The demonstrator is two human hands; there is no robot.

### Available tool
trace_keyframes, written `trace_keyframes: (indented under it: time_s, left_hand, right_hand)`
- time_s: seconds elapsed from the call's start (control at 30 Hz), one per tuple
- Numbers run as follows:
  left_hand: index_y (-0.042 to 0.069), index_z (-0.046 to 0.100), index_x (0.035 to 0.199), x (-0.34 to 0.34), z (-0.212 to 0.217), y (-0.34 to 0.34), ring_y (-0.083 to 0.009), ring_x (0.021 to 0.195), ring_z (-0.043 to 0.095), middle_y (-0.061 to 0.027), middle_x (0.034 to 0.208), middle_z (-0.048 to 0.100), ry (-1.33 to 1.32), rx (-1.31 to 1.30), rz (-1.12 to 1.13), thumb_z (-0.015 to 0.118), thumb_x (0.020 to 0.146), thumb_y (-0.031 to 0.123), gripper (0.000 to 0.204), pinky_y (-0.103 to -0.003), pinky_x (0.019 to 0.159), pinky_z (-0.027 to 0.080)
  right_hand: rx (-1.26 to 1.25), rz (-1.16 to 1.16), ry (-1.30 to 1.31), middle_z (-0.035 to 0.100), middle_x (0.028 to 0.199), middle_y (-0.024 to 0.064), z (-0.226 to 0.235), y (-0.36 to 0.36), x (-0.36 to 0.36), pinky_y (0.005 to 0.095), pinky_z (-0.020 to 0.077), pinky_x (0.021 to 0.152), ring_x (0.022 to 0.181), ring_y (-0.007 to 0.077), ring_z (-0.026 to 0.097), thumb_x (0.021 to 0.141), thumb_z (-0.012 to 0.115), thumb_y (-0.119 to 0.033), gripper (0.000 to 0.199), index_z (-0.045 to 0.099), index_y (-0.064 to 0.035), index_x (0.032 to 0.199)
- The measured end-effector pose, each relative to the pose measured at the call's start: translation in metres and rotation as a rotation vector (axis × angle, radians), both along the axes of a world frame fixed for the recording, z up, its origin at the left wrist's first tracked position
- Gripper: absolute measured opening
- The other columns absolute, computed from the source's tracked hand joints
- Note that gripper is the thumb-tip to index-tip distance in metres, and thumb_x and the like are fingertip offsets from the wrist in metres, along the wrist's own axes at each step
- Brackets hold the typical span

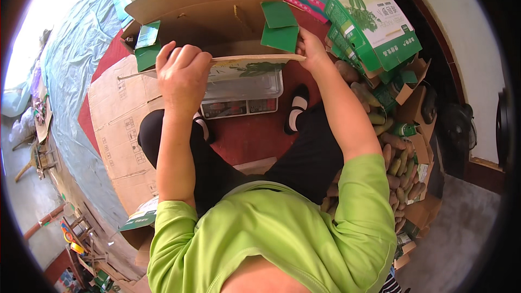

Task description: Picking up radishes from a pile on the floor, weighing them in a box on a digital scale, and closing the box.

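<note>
- From my remote post, I see two bare hands at an open cardboard carton (209, 30), brown inside, its long axis running left to right directly ahead of the wearer's body.
- The left hand (182, 78) bends over the carton's near edge (255, 57), toward its left part, fingers curled closely over the board; I cannot see all of its thumb.
- The right hand (312, 50) pinches the right end of that same edge, thumb and fingers closed together, just beside a green flap (279, 38).
- The carton lies just beyond both hands and touches each, so I can call neither one nearer; its hollow spreads away on the far side of the gripped edge.
- Below that edge, between the black shoes (300, 93), I make out a clear plastic tray (255, 86) and a dark-panelled device (230, 109), apparently a weighing scale.
- To the left, flattened cardboard (116, 108) lies beside a pale blue sheet (76, 65); to the right, green-and-white printed boxes (374, 16) sit near heaped long tubers (393, 165).
</note>
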State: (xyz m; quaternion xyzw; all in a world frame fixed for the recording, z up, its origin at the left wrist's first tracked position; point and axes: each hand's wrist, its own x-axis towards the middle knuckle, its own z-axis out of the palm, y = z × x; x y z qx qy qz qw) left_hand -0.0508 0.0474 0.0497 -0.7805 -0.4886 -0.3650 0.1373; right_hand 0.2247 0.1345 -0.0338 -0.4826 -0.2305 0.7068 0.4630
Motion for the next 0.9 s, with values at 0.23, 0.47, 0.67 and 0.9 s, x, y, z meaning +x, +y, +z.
trace_keyframes:
  time_s: [0.23, 0.47, 0.67, 0.9]
  left_hand:
    - [0.012, 0.058, 0.07, 0.023, -0.024, -0.005, -0.0181, 0.073, 0.055, 0.0, 0.074, 0.049, 0.091, -0.079, -0.098, 0.059, 0.064, 0.01, 0.006, -0.034, 0.077, 0.045]
    - [0.012, 0.057, 0.071, 0.038, -0.031, -0.008, -0.0175, 0.071, 0.053, 0.0007, 0.076, 0.048, 0.127, -0.146, -0.108, 0.06, 0.063, 0.01, 0.009, -0.031, 0.061, 0.043]
    - [0.012, 0.06, 0.075, 0.051, -0.028, -0.015, -0.0171, 0.073, 0.054, 0.0008, 0.077, 0.05, 0.154, -0.184, -0.161, 0.061, 0.063, 0.011, 0.012, -0.032, 0.06, 0.043]
    - [0.014, 0.066, 0.081, 0.032, -0.011, -0.022, -0.0181, 0.08, 0.057, 0.0002, 0.079, 0.054, 0.169, -0.368, -0.082, 0.06, 0.072, 0.011, 0.012, -0.033, 0.068, 0.045]
  right_hand:
    - [-0.092, -0.097, -0.24, 0.052, 0.063, -0.0023, -0.046, 0.006, 0.015, 0.028, 0.0362, 0.048, 0.05, 0.0095, 0.043, 0.092, 0.053, -0.038, 0.031, 0.061, -0.0091, 0.085]
    - [-0.059, -0.038, -0.376, 0.061, 0.109, 0.0134, -0.052, 0.001, 0.027, 0.0359, 0.0464, 0.079, 0.099, 0.021, 0.058, 0.094, 0.05, -0.032, 0.044, 0.057, 0.0049, 0.116]
    - [-0.148, -0.009, -0.462, 0.057, 0.12, 0.0154, -0.068, 0.01, 0.046, 0.0359, 0.0418, 0.088, 0.11, 0.021, 0.052, 0.095, 0.048, -0.03, 0.047, 0.051, 0.0047, 0.126]
    - [-0.062, 0.049, -0.46, 0.056, 0.122, 0.0168, -0.09, 0.014, 0.063, 0.0355, 0.041, 0.088, 0.111, 0.0222, 0.051, 0.094, 0.049, -0.031, 0.05, 0.049, 0.0073, 0.126]
